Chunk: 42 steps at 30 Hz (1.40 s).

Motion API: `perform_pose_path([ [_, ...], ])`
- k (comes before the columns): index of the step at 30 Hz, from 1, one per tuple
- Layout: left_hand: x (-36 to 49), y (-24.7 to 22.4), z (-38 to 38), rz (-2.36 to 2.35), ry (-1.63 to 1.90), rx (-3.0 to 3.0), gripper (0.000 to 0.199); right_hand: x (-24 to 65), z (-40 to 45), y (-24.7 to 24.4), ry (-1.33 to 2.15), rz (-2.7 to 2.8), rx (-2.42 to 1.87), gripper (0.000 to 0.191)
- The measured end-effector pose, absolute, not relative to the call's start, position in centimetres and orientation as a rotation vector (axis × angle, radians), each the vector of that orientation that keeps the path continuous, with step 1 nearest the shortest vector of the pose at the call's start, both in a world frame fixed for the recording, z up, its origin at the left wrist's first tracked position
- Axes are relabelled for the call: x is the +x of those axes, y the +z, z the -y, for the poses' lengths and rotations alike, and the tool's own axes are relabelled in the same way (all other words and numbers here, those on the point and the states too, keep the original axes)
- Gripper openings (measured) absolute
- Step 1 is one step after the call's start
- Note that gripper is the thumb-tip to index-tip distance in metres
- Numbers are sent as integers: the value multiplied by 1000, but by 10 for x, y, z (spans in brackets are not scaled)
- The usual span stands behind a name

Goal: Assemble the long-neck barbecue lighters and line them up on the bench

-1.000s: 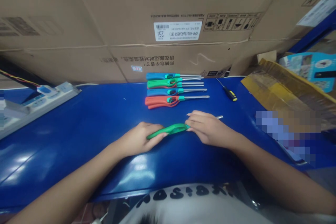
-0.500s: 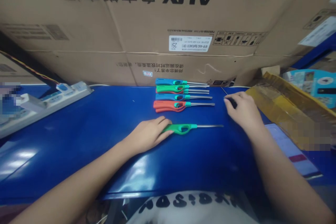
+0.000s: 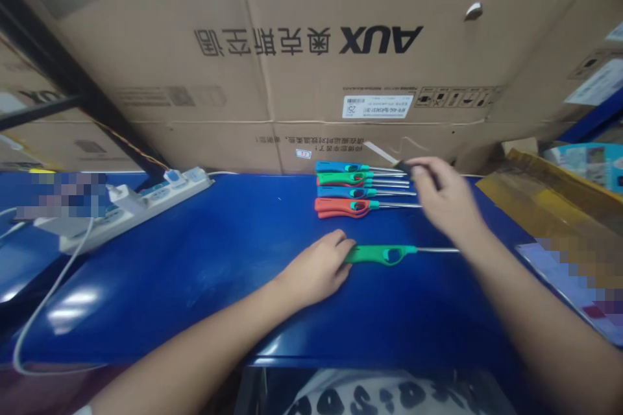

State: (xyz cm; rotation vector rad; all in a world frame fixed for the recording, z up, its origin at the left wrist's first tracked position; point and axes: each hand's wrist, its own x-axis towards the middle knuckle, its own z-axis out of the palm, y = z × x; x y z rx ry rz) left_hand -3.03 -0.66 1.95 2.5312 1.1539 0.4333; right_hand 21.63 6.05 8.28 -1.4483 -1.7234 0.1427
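My left hand is closed on the butt end of a green long-necked gas lighter, which lies flat on the table, its metal tube pointing right. In my right hand is a knife with a black handle and a pale, flat blade tilted up to the left. The hand hovers over the tube tips of a row of lighters. That row holds an orange lighter in front, then a blue lighter, a green lighter with red showing under it, and another blue lighter.
A large cardboard box with upside-down print stands behind the blue table. On the left lie a white power strip and a cable. A yellow-taped carton sits on the right, beside a partly blurred flat screen.
My right hand has moved left and up over the tube tips, and the knife's blade now shows broadside. The left hand still holds the green lighter. The whole view has shifted.
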Motion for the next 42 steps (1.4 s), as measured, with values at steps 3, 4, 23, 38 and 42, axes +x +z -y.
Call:
perform_pose_path([
  [3,-29,16,8,-1178,452,2516,28,151,-61,78,503,2019,-1213,25],
  [4,-29,13,7,-1176,477,2505,28,132,-63,73,575,2088,-1166,21],
  [23,-28,2,-1,-1079,588,2441,38,112,-76,70,1040,1693,-1016,24],
  [38,-20,5,-6,-1052,897,2043,53,207,-54,48,1370,908,-922,31],
  [42,-21,15,-7,-973,1054,1823,40,208,-52,43,1439,864,-944,28],
])
